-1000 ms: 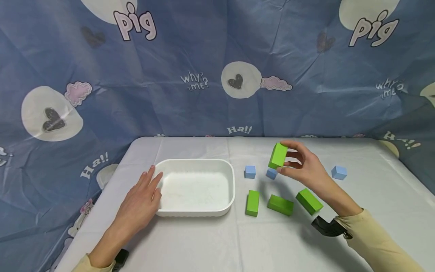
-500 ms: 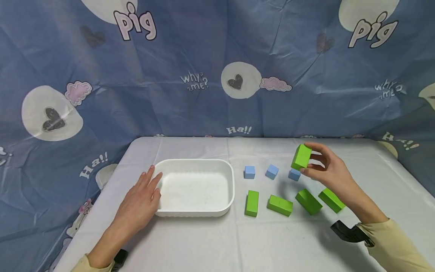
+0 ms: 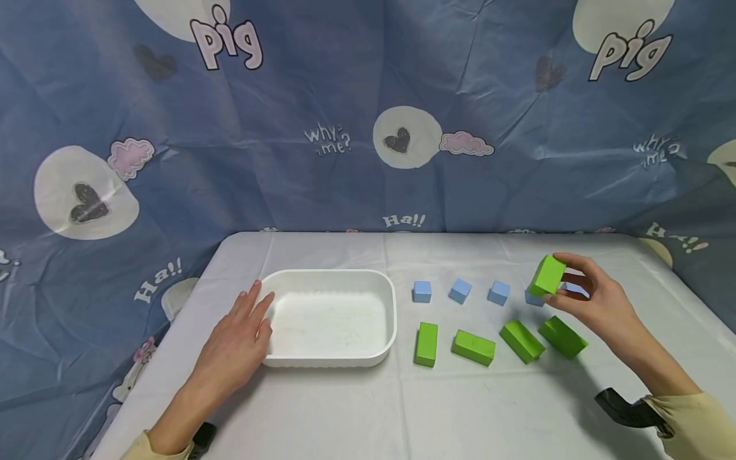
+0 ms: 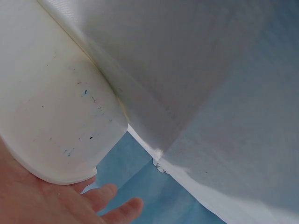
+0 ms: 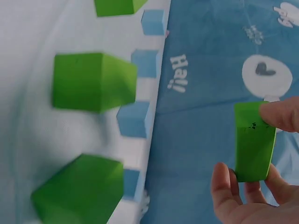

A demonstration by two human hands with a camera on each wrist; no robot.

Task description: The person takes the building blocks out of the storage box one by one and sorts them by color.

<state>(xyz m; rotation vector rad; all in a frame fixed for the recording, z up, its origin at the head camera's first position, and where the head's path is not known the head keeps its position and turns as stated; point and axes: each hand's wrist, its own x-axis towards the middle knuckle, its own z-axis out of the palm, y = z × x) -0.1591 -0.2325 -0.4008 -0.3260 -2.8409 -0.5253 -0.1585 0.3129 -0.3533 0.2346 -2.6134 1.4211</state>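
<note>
**Mia:** What is the right hand (image 3: 598, 301) doing?

**Ben:** It pinches a green block (image 3: 547, 275) between its thumb and fingertips (image 5: 224, 184). The block is up in the air, on the far right of the table (image 3: 345, 409), just above a blue cube (image 3: 533, 298) that is partly hidden behind it.

**Mia:** And the left hand (image 3: 236, 345)?

**Ben:** It lies flat with straight fingers and holds nothing. It rests against the left side of the white tray (image 3: 330, 364). I think that keeps the tray from sliding.

**Mia:** What else is on the table?

**Ben:** Three more blue cubes in a row: one (image 3: 422, 291) just right of the tray, one (image 3: 460, 290) next to it, and one (image 3: 498, 292) further right. Nearer to us lie four green blocks: one (image 3: 427, 344) by the tray, then another (image 3: 474, 347), a third (image 3: 522, 341), and the last (image 3: 563, 337) under the right hand.

**Mia:** How should the hand carry the block well?

**Ben:** I would keep the pinch snug so it does not slip, because only the fingertips hold it. I would keep it high enough to pass over the cubes and blocks without knocking them. Moving slowly would help too.

**Mia:** Is anything in the tray?

**Ben:** I see nothing inside it, only tiny marks on its bottom.
</note>
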